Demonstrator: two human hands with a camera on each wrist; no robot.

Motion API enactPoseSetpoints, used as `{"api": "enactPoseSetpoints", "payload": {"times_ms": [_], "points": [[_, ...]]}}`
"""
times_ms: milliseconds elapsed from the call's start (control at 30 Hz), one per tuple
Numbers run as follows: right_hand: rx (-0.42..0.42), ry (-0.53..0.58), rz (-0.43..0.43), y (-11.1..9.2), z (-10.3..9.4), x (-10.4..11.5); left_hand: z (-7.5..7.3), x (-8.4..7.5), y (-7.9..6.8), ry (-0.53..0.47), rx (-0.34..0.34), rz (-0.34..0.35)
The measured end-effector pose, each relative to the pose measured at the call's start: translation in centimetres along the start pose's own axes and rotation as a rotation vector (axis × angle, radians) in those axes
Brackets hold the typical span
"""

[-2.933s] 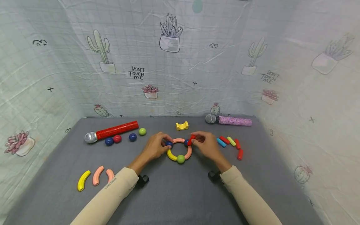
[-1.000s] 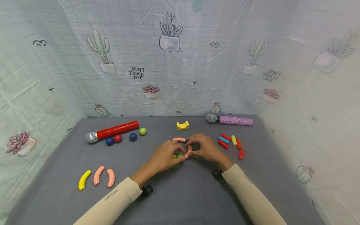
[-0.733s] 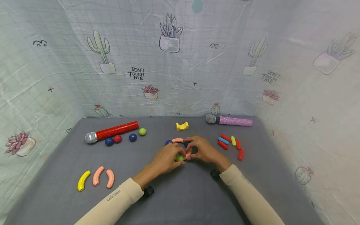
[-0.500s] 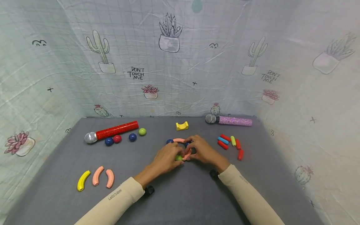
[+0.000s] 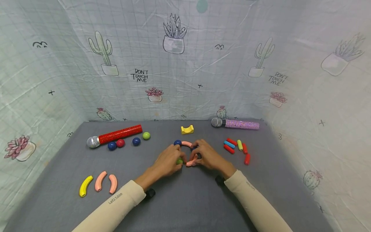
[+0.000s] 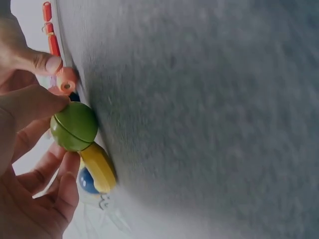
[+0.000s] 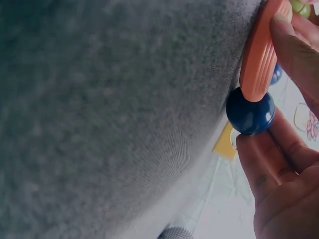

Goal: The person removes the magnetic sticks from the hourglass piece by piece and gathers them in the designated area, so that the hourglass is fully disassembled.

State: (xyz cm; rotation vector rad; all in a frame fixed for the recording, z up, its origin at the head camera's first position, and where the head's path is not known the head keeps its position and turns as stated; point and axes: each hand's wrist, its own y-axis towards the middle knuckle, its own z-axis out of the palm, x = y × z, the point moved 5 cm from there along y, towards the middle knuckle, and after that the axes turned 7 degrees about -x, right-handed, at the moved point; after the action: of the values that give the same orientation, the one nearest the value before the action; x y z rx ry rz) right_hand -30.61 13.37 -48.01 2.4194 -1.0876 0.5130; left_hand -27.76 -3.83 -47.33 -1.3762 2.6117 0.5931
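Observation:
Curved pieces and balls are joined in a ring at mid-table, parted at its near side. My left hand (image 5: 168, 161) pinches a green ball (image 6: 75, 127) between thumb and fingers. A yellow curved piece (image 6: 99, 169) is attached to that ball. With thumb and fingers, my right hand (image 5: 209, 155) grips a peach curved piece (image 7: 261, 55); its other fingers touch the dark blue ball (image 7: 250, 112) at that piece's end. A gap separates the peach piece's free end from the green ball. Another blue ball (image 5: 177, 142) and a second peach curved piece (image 5: 186, 143) form the far side.
Behind lie a red microphone (image 5: 120, 134), a yellow notched block (image 5: 187, 129) and a purple microphone (image 5: 242, 124). Loose balls (image 5: 136, 141) are at left, curved pieces (image 5: 100, 181) at front left. Several short rods (image 5: 229, 149) lie at right. A printed cloth (image 5: 200, 64) surrounds the table.
The red rod in my right hand was laid among the rods at right. Both hands moved to the ring's near side. The green ball has parted leftward from the peach piece.

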Motion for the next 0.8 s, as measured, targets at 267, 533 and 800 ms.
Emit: {"api": "enactPoseSetpoints", "payload": {"times_ms": [267,533,800], "points": [[-0.050,0.048,0.066,-0.4,-0.8,-1.0,-0.5,1.6,-0.4,-0.051,-0.013,-0.033],[-0.070,0.016,0.056,-0.4,-1.0,-1.1,-0.9,3.4,-0.1,-0.065,-0.031,-0.088],[-0.032,0.020,0.064,-0.7,-1.1,-1.1,-1.2,5.5,1.0,-0.025,-0.080,-0.108]]}}
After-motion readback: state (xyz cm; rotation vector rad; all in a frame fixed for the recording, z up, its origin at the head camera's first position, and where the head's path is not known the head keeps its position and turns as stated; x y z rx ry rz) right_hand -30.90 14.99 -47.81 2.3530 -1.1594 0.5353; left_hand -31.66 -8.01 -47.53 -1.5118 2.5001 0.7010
